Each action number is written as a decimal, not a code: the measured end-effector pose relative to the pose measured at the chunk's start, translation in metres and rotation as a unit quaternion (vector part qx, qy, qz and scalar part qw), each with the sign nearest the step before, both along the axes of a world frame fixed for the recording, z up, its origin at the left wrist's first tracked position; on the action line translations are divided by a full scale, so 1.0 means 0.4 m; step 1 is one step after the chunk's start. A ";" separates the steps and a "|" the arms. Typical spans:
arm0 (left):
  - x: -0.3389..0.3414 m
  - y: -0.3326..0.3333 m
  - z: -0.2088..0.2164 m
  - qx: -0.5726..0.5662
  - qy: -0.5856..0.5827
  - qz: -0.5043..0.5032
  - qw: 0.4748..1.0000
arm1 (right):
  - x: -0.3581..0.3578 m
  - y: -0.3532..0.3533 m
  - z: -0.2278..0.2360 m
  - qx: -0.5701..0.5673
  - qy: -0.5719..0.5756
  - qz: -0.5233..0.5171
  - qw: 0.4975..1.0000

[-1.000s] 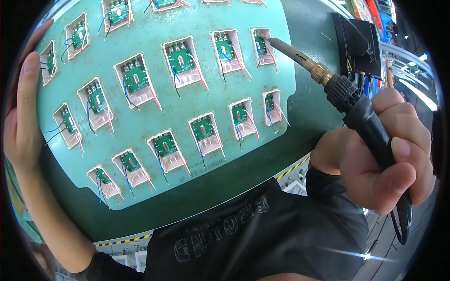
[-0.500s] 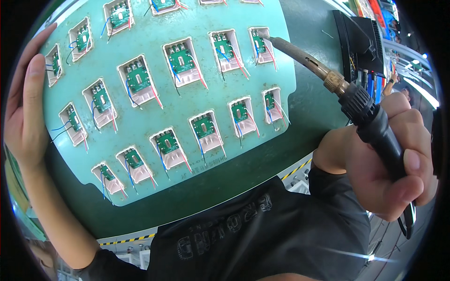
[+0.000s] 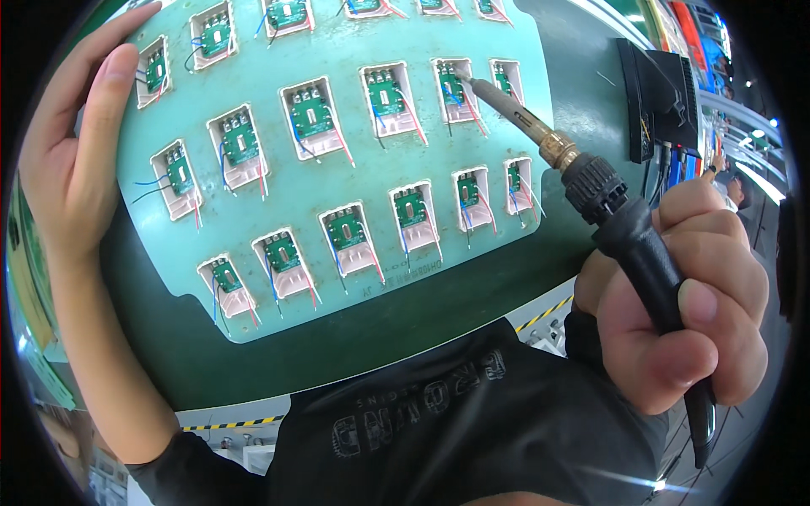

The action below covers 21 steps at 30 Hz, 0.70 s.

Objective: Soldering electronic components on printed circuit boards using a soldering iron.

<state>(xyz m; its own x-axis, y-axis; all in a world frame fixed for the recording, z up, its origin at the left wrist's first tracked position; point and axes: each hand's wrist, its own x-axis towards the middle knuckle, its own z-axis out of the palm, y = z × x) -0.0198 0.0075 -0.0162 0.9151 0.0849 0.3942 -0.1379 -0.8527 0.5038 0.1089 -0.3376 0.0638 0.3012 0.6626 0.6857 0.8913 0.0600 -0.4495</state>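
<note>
My right hand (image 3: 700, 312) is closed round the black handle of a soldering iron (image 3: 629, 240). The iron slants up and left, its tip at the green circuit board (image 3: 450, 84) inside the second white housing (image 3: 464, 112) from the right in the middle row. Along the left edge of a pale green tray (image 3: 278, 198), my left hand (image 3: 72, 160) lies with thumb and fingers stretched out, touching that edge. White housings sit in rows of cutouts in the tray. Each visible board has thin blue, black, red or white wires trailing from it.
Under the tray is a dark green work surface (image 3: 354, 346). Black box-like equipment (image 3: 662, 97) with cables stands at the back right. Yellow-black striped tape (image 3: 245, 423) runs below the table's near edge. A person (image 3: 717, 162) is partly visible at the far right.
The iron's tip has gone from the rightmost housing of the middle row to the one left of it. In view, the tray and left hand have shifted up and right.
</note>
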 end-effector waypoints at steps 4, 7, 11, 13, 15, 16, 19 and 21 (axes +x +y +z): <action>-0.019 0.019 0.002 0.032 0.040 0.026 0.998 | -0.004 0.003 0.000 -0.004 -0.002 -0.003 1.000; -0.024 0.023 -0.003 0.037 0.039 0.036 0.998 | -0.005 0.004 -0.001 -0.006 -0.002 -0.003 1.000; -0.019 0.017 -0.003 0.042 0.034 0.039 0.998 | -0.006 0.004 -0.002 -0.010 0.000 -0.006 1.000; -0.017 0.016 0.000 0.047 0.035 0.036 0.998 | -0.007 0.004 -0.003 -0.011 -0.001 -0.008 1.000; -0.016 0.016 0.002 0.048 0.036 0.034 0.998 | -0.007 0.004 -0.001 -0.011 0.000 -0.010 1.000; -0.015 0.017 0.002 0.050 0.036 0.033 0.998 | -0.007 0.004 -0.003 -0.011 0.001 -0.011 1.000; -0.014 0.018 0.002 0.048 0.035 0.027 0.998 | -0.009 0.004 -0.002 -0.012 0.001 -0.013 1.000; -0.014 0.017 0.001 0.047 0.034 0.028 0.998 | -0.011 0.003 0.001 -0.012 0.003 -0.014 1.000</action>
